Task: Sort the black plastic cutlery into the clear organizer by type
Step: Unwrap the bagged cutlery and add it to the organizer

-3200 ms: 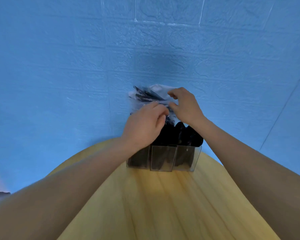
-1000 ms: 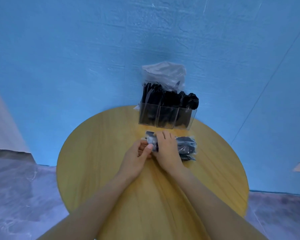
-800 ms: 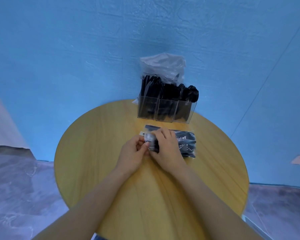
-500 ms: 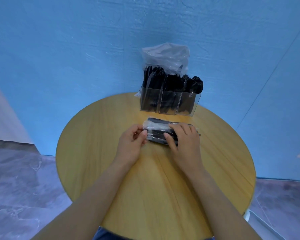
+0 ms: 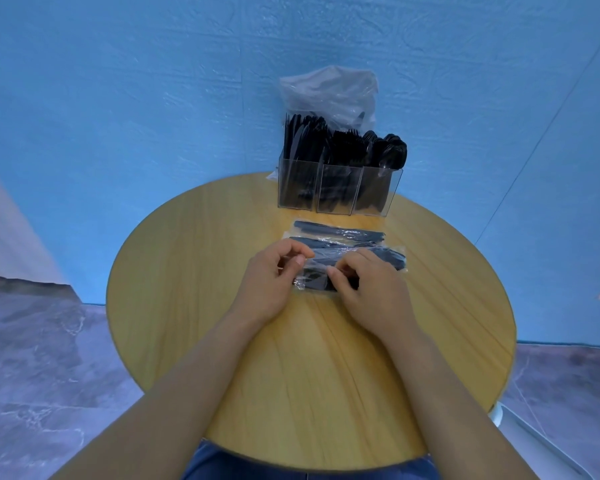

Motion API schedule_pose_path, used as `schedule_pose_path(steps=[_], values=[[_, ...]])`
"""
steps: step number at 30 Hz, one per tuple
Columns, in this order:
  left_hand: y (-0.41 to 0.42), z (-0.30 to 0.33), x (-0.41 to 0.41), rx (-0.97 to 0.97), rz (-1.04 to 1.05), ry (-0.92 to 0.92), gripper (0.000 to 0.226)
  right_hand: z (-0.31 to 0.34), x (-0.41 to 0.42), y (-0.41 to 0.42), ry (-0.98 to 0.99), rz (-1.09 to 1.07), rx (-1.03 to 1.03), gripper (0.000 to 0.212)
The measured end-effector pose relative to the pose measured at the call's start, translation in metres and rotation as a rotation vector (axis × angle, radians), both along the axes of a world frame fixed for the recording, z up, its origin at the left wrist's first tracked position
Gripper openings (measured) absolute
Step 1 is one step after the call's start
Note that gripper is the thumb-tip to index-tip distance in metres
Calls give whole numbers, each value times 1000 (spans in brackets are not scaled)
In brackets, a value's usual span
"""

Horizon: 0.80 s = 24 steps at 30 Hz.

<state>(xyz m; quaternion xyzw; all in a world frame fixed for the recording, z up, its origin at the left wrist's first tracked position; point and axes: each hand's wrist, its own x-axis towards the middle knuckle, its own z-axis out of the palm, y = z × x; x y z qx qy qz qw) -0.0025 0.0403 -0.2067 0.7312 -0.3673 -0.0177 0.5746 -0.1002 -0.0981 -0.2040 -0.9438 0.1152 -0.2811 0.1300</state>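
At frame centre, left hand [image 5: 269, 284] pinching the wrapped cutlery pack [image 5: 347, 258] on the surface [image 5: 194, 271]; right hand [image 5: 371, 289] with fingers curled onto it. Above, clear organizer [image 5: 338, 192]: knives, forks, spoons left to right. Pack contents blurred. Right hand nearer the left than half a second ago.

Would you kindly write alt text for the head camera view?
Both hands, left hand and right hand, pinch a clear packet of black cutlery on a round wooden table. Behind it stands a clear organizer full of black cutlery, with a plastic bag behind.
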Motion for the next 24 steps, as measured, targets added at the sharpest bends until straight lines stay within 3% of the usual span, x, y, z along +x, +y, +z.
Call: schedule_pose_path(steps=[9, 16, 21, 24], values=[[0, 1, -1, 32, -25, 49, 18, -4, 0, -10, 57, -14, 54, 27], [0, 4, 0, -46, -16, 166, 18, -5, 9, -10, 40, 63, 188, 29], [5, 7, 1, -317, -33, 472, 20, -7, 15, -9, 44, 78, 206, 30], [4, 4, 1, -199, -15, 357, 19, -7, 12, -11, 38, 69, 184, 27]])
